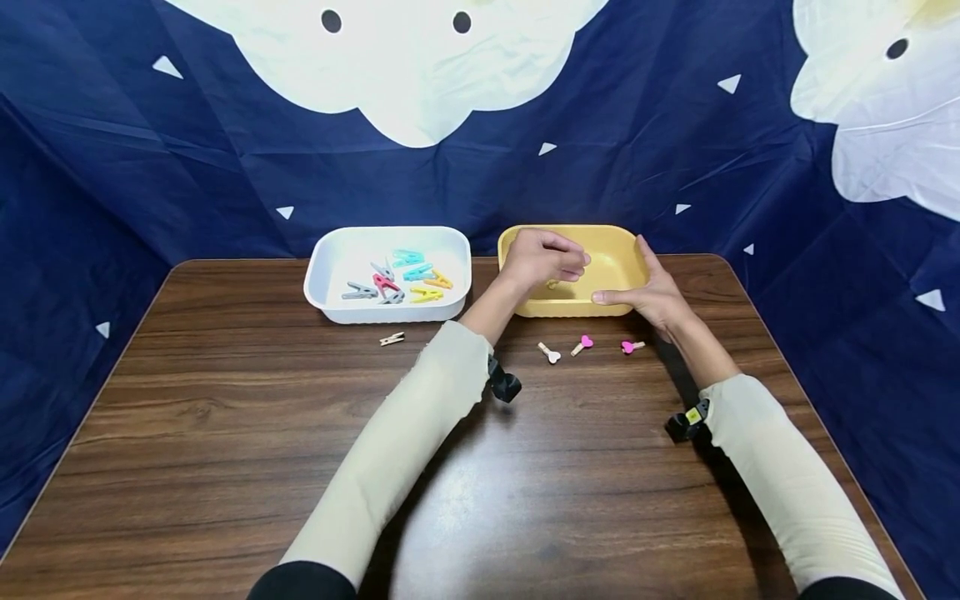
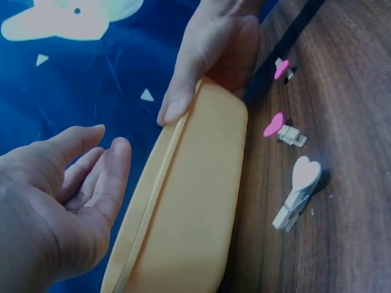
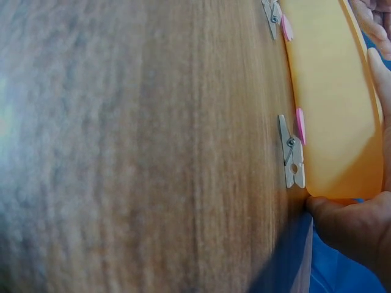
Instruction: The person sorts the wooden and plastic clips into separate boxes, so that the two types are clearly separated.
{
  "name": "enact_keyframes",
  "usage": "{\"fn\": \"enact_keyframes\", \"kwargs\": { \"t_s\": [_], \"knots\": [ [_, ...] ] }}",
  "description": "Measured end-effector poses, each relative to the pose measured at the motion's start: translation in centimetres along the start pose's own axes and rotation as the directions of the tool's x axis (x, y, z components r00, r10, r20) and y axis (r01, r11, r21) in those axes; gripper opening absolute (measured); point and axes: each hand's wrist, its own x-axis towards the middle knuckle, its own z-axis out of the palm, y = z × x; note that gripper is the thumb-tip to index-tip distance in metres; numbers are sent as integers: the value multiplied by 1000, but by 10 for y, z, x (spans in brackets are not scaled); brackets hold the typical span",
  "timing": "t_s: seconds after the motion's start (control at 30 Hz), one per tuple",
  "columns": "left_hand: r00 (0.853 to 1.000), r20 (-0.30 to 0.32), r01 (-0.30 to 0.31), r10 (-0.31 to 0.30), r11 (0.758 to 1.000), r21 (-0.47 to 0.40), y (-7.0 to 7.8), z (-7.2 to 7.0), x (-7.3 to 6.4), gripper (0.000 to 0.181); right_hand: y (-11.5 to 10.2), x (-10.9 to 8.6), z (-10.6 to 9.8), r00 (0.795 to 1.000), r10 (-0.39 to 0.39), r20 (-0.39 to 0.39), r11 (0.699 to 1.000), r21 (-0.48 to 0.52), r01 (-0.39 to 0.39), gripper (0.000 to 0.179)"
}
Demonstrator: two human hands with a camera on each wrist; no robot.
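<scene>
My left hand [image 1: 546, 260] hovers over the yellow bin [image 1: 577, 309], its fingers loosely bent with nothing seen between them. My right hand [image 1: 656, 293] grips the bin's right end, the thumb lying on the front rim and the fingers along the side. Inside the bin, near its left end, a small yellowish thing [image 1: 552, 284] is partly hidden by my left hand. In front of the bin lie small wooden clothespins: one with a white heart [image 2: 305, 174], one with a pink heart [image 1: 582, 344] and another pink-heart clothespin [image 1: 632, 347] nearest my right hand.
A white bin [image 1: 337, 310] at the left holds several plastic clothespins in blue, grey, yellow, orange and red. Before it lies a plain wooden clothespin [image 1: 392, 339]. The brown table [image 1: 225, 433] ends at a dark blue cloth backdrop [image 1: 420, 192] behind both bins.
</scene>
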Motion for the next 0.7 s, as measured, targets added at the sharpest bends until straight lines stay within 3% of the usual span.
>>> {"fn": "enact_keyframes", "kwargs": {
  "t_s": [0.27, 0.53, 0.7],
  "knots": [
    [996, 88, -4, 2, 1000, 24, -1, 6, -12, 13, 1, 1, 1, 1000, 6, 0, 1000, 8, -6, 146],
    [982, 187, -22, 11, 998, 57, -1, 11, -24, 17, 4, 1, 1, 1000, -20, 3, 1000, 12, 20, 144],
    [977, 213, -21, 5, 997, 74, -2, 12, -32, 16, 3, 1, 0, 1000, -24, 0, 1000, 11, 24, 142]
  ]
}}
